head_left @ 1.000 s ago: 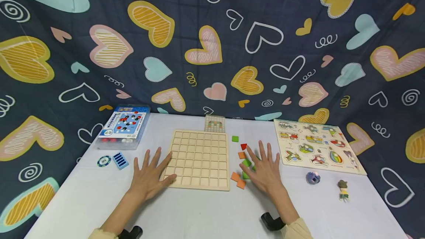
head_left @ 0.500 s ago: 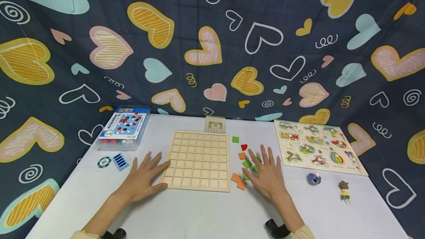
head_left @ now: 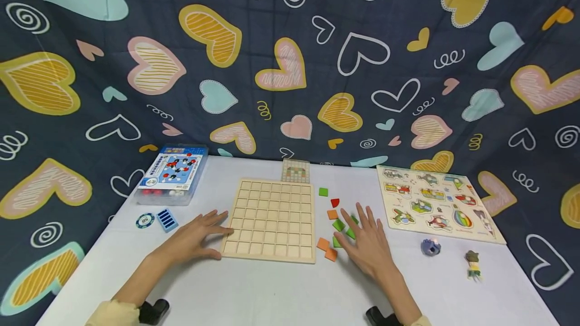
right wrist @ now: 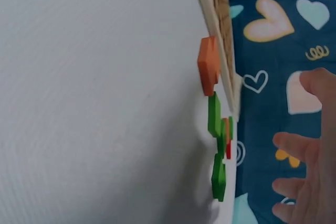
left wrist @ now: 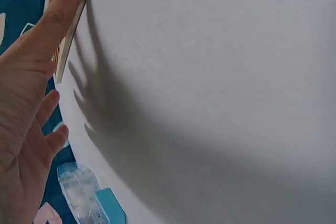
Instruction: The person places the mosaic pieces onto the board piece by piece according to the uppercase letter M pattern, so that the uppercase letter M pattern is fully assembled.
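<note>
A wooden grid board [head_left: 272, 220] lies flat on the white table, its square cells bare. My left hand [head_left: 192, 238] is at the board's left edge, fingers loosely bent and thumb spread toward the near left corner; whether it touches the board I cannot tell. Over the loose tiles right of the board, my right hand [head_left: 369, 243] hovers with fingers spread, holding nothing. Several green tiles [head_left: 338, 225] lie partly under its fingers. Orange tiles [head_left: 323, 244] and a red quarter-round piece [head_left: 335, 202] lie between that hand and the board. In the right wrist view, a gap shows between fingers and green tile [right wrist: 219, 177].
A small pattern card [head_left: 296, 171] lies behind the board. Far left stand a clear plastic box [head_left: 172, 175], a round chip [head_left: 145, 220] and a blue striped block [head_left: 167, 220]. On the right are a picture puzzle board [head_left: 437, 205], a purple figure [head_left: 430, 247] and a small doll [head_left: 473, 264].
My left hand has drawn back leftward off the board's corner, and its spread fingers have bent and turned toward the board's edge. The right hand has barely moved; tiles and board stay put.
</note>
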A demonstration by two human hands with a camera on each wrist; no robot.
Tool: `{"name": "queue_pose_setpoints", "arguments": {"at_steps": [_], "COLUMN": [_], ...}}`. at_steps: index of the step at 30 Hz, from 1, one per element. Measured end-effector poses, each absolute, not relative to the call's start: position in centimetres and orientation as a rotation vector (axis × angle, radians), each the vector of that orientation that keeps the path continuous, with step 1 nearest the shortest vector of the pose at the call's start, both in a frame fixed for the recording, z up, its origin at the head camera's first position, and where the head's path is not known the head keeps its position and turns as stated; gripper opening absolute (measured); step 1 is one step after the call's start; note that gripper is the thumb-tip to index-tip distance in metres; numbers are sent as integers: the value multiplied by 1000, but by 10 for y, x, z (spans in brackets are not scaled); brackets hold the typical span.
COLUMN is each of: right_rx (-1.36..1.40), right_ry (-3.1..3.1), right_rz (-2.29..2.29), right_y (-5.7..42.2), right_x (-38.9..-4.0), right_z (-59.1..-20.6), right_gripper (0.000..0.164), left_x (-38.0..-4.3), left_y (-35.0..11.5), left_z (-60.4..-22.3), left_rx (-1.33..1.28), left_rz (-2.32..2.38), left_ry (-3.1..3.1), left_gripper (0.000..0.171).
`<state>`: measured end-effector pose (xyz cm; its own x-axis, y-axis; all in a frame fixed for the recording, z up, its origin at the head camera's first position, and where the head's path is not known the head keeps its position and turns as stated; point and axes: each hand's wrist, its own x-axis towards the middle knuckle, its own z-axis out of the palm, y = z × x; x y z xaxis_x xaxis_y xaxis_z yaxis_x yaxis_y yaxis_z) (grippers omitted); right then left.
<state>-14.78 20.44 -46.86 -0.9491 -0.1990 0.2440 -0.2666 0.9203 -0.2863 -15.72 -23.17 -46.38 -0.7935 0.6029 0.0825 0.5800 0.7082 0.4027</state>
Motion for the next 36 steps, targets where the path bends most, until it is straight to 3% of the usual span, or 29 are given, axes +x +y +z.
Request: {"name": "queue_pose_setpoints", "arguments": {"at_steps": [6,13,24,36], "right_rx": [368,300,-172,-207], "right_ry": [-2871,-2798,-2519,-2462], "right_rz": [626,1178,2133,2323], "right_y": [202,200,203,226], "right_x": [-149,-154,-181,-219], "right_z": [-464,-456,-445,-445], "right_gripper": [55,46,42,47], "left_x": [-165,-170,-174,-172], "left_y": [-234,-235,-232,-230], "left_z": [-463,-463,-469,-465], "left_rx": [958,944,987,911], "left_rz": [618,686,757,752], "left_ry": [2796,2756,2719,2720], "left_gripper": [61,59,58,57]}}
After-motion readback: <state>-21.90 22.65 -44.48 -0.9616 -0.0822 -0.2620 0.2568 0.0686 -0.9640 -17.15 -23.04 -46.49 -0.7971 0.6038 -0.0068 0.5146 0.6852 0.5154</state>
